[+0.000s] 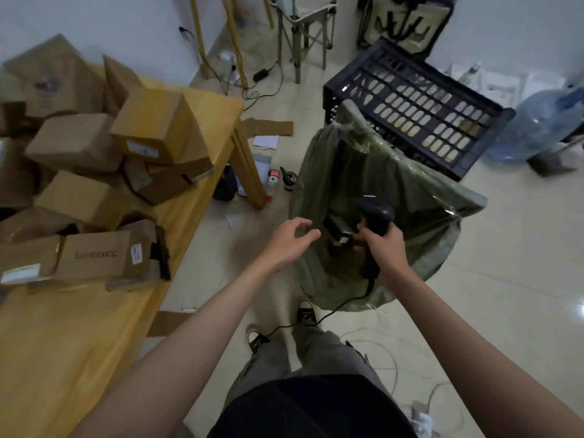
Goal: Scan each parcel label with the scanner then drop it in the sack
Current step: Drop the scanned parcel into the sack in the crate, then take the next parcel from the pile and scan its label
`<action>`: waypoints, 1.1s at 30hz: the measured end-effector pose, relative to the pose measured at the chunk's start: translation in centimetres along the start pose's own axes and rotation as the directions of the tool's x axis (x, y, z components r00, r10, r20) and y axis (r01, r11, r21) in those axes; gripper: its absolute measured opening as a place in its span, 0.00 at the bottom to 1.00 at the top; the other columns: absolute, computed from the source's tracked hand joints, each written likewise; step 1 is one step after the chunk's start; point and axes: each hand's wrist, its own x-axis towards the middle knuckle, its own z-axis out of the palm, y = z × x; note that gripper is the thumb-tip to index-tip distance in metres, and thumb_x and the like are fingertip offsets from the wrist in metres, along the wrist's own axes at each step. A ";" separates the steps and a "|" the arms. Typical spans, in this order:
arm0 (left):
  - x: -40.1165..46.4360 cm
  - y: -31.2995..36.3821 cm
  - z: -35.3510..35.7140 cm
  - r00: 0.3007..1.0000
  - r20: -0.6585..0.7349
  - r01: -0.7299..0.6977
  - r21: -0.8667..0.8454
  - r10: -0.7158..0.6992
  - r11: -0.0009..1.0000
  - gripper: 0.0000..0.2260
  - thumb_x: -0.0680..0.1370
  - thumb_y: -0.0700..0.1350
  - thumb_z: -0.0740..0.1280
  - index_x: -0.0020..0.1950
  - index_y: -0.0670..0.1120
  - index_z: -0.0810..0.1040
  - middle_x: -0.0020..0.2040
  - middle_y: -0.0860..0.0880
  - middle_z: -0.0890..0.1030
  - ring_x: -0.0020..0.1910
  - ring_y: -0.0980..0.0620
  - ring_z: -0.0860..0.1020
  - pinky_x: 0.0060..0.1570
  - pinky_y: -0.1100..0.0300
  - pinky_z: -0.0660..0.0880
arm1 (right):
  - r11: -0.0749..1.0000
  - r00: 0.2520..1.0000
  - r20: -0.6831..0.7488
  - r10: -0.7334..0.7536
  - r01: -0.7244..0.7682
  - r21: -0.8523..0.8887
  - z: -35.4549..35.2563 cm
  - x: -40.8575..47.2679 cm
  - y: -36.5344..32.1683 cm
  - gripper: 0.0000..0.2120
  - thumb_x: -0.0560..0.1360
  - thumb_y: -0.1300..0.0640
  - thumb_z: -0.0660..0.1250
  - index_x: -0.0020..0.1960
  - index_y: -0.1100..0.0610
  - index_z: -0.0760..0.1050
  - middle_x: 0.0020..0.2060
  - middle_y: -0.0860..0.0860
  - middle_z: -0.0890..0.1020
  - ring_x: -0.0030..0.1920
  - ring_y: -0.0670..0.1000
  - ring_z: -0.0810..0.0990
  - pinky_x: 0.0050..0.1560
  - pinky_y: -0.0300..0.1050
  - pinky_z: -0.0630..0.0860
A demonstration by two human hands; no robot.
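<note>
At centre frame the left hand (289, 238) hangs with fingers loosely spread and holding nothing at the sack's (420, 197) rim, where a small dark parcel (338, 230) sits inside the mouth, apparently just dropped. The right hand (384, 248) grasps the scanner (377, 216) by its handle over the opening. More parcels (94, 172) wait piled on the table (79, 343) at left, within reach.

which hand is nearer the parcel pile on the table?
Left. The left hand hangs open over the floor between the table and the sack, to the right of the parcel pile. The right hand grips the scanner over the sack, farther off.
</note>
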 end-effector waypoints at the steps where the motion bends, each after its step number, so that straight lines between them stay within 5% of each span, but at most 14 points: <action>1: -0.4 -0.5 -0.9 1.000 -0.027 0.007 0.013 -0.007 1.000 0.19 0.78 0.56 0.68 0.66 0.50 0.77 0.62 0.50 0.77 0.62 0.52 0.75 0.63 0.53 0.74 | 1.000 0.999 0.033 -0.004 0.004 -0.008 0.9 0.0 -0.3 0.11 0.78 0.63 0.69 0.60 0.56 0.76 0.50 0.54 0.84 0.50 0.55 0.85 0.53 0.54 0.84; 6: -3.6 -3.4 -6.3 0.985 -0.161 0.068 0.002 -0.067 0.998 0.16 0.79 0.52 0.68 0.64 0.49 0.78 0.59 0.51 0.79 0.58 0.54 0.76 0.57 0.60 0.72 | 0.991 0.968 0.249 -0.024 0.055 -0.120 7.2 -0.8 -2.6 0.13 0.78 0.64 0.69 0.62 0.58 0.75 0.46 0.57 0.86 0.47 0.59 0.86 0.53 0.59 0.84; 10: -7.4 -6.1 -10.7 0.946 -0.310 0.091 -0.038 -0.098 0.995 0.15 0.79 0.52 0.68 0.64 0.49 0.78 0.59 0.52 0.80 0.55 0.55 0.78 0.56 0.61 0.74 | 0.969 0.891 0.448 -0.077 0.174 -0.178 13.1 -3.2 -4.8 0.11 0.78 0.64 0.69 0.58 0.54 0.74 0.46 0.57 0.86 0.43 0.56 0.86 0.45 0.50 0.84; 13: -10.6 -8.1 -13.9 0.906 -0.405 0.094 -0.095 -0.124 0.991 0.12 0.80 0.49 0.68 0.62 0.48 0.79 0.56 0.54 0.80 0.47 0.61 0.77 0.44 0.73 0.71 | 0.958 0.820 0.568 -0.076 0.218 -0.187 17.3 -5.4 -5.9 0.12 0.77 0.64 0.70 0.58 0.54 0.75 0.44 0.57 0.86 0.43 0.58 0.87 0.46 0.52 0.84; 17: -14.7 -10.5 -18.4 0.818 -0.548 0.079 -0.196 -0.176 0.977 0.09 0.79 0.48 0.68 0.58 0.49 0.80 0.52 0.51 0.82 0.49 0.53 0.80 0.42 0.64 0.77 | 0.948 0.726 0.683 -0.074 0.264 -0.178 22.8 -8.2 -6.8 0.08 0.78 0.65 0.68 0.55 0.56 0.77 0.44 0.59 0.86 0.41 0.58 0.85 0.46 0.55 0.83; 20: -17.1 -12.3 -22.0 0.734 -0.649 0.085 -0.204 -0.200 0.975 0.06 0.80 0.47 0.67 0.56 0.49 0.80 0.51 0.52 0.81 0.48 0.58 0.79 0.37 0.72 0.73 | 0.946 0.669 0.743 -0.027 0.258 -0.197 26.9 -10.1 -7.2 0.06 0.80 0.63 0.68 0.56 0.60 0.78 0.45 0.61 0.86 0.41 0.58 0.84 0.44 0.51 0.82; 24: -18.7 -15.8 -25.8 0.622 -0.754 0.122 -0.176 -0.213 0.977 0.09 0.79 0.48 0.69 0.58 0.50 0.78 0.56 0.52 0.75 0.52 0.55 0.77 0.46 0.68 0.71 | 0.929 0.641 0.764 0.071 0.237 -0.285 31.8 -12.7 -6.9 0.07 0.80 0.61 0.68 0.58 0.59 0.78 0.45 0.60 0.84 0.43 0.57 0.84 0.44 0.50 0.83; 29: -18.0 -21.8 -28.0 0.687 -0.633 0.243 -0.261 -0.356 0.934 0.34 0.69 0.65 0.67 0.71 0.51 0.72 0.65 0.50 0.76 0.63 0.49 0.76 0.60 0.51 0.77 | 0.886 0.642 0.755 0.136 0.261 -0.382 35.2 -15.3 -5.0 0.13 0.79 0.60 0.68 0.63 0.55 0.74 0.43 0.57 0.79 0.41 0.56 0.79 0.46 0.55 0.80; 33: -18.9 -21.9 -28.1 0.778 -0.494 0.227 -0.356 -0.389 0.907 0.36 0.74 0.60 0.69 0.78 0.50 0.62 0.73 0.48 0.71 0.70 0.47 0.71 0.67 0.49 0.72 | 0.893 0.689 0.715 0.120 0.240 -0.381 36.1 -16.6 -3.8 0.15 0.79 0.60 0.68 0.65 0.54 0.74 0.45 0.56 0.80 0.43 0.55 0.79 0.46 0.53 0.79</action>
